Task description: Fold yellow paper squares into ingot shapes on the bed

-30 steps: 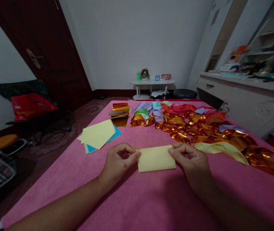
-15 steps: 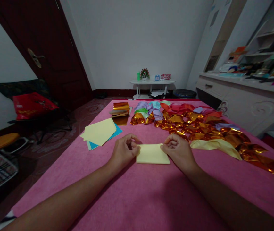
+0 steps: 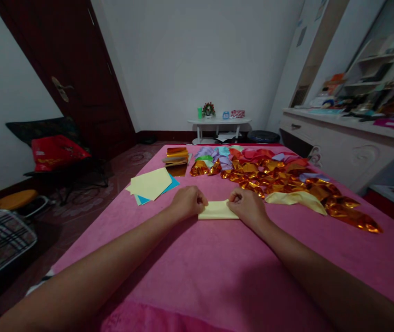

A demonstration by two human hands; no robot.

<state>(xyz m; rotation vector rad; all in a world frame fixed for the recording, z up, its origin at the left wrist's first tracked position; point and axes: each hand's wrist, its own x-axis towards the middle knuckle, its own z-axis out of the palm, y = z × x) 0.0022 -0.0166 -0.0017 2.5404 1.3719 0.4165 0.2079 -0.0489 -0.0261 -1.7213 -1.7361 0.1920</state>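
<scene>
A folded sheet of yellow paper [image 3: 218, 210] lies on the pink cloth in front of me, a narrow strip with its long edge toward me. My left hand [image 3: 190, 201] pinches its far left corner, fingers curled in. At the far right corner my right hand [image 3: 245, 204] grips it the same way, thumb against the fingers. Left of my hands, loose yellow sheets [image 3: 151, 183] overlap blue paper [image 3: 173, 183]. A twisted yellow paper piece [image 3: 296, 199] rests to the right of my right hand, beside crumpled gold foil pieces [image 3: 279, 183].
The pink cloth [image 3: 190, 272] covers the table. At its far side are a stack of gold foil sheets [image 3: 176, 159] and several coloured folded papers [image 3: 252, 154]. Beyond stands a small white table [image 3: 219, 121]; a dresser [image 3: 335, 138] is at right, a chair with a red bag [image 3: 58, 153] at left.
The yellow paper has become a narrower strip, its far edge folded toward me. Both hands have closed in more tightly on its corners. The view has shifted slightly.
</scene>
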